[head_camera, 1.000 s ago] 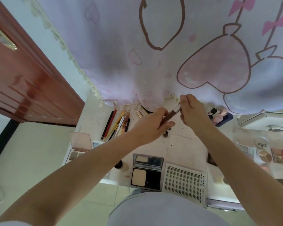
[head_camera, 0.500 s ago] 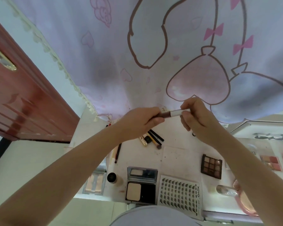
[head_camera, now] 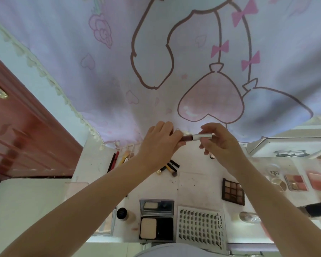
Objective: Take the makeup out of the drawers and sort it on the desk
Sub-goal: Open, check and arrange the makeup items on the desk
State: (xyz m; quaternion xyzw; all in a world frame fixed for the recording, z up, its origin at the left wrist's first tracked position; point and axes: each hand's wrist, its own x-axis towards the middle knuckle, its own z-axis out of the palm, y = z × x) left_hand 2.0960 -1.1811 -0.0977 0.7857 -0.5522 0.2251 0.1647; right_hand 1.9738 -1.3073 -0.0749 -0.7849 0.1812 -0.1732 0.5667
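Reddish-brown and silver, the slim lip-colour tube [head_camera: 194, 137] is held above the far edge of the white desk [head_camera: 198, 184], its long axis nearly level and running from 9 o'clock to 3 o'clock, the dark tinted body toward 9 and the silver cap toward 3, that end tipped very slightly upward. The left hand [head_camera: 159, 143] curls its fingers round the dark end; the right hand [head_camera: 221, 143] pinches the silver cap between thumb and fingertips, the remaining fingers loosely bent below. Whether cap and body are joined or slightly parted cannot be told. Behind the hands hangs a lilac curtain [head_camera: 156, 52] printed with hearts and bows. On the desk, at 7 o'clock from the tube, lies a loose row of pencils and slim sticks [head_camera: 119, 158], partly hidden by the left forearm; a few short black-and-gold sticks [head_camera: 170, 166] lie directly below the left hand. At 6 o'clock an open powder compact [head_camera: 157, 219] sits at the near edge, a false-lash card [head_camera: 200, 224] just beside it toward 3. A dark eyeshadow palette [head_camera: 233, 191] lies at 5 o'clock from the tube, and pink blush palettes [head_camera: 304, 181] lie well apart toward 4. A small dark-capped jar [head_camera: 121, 213] stands left of the compact.
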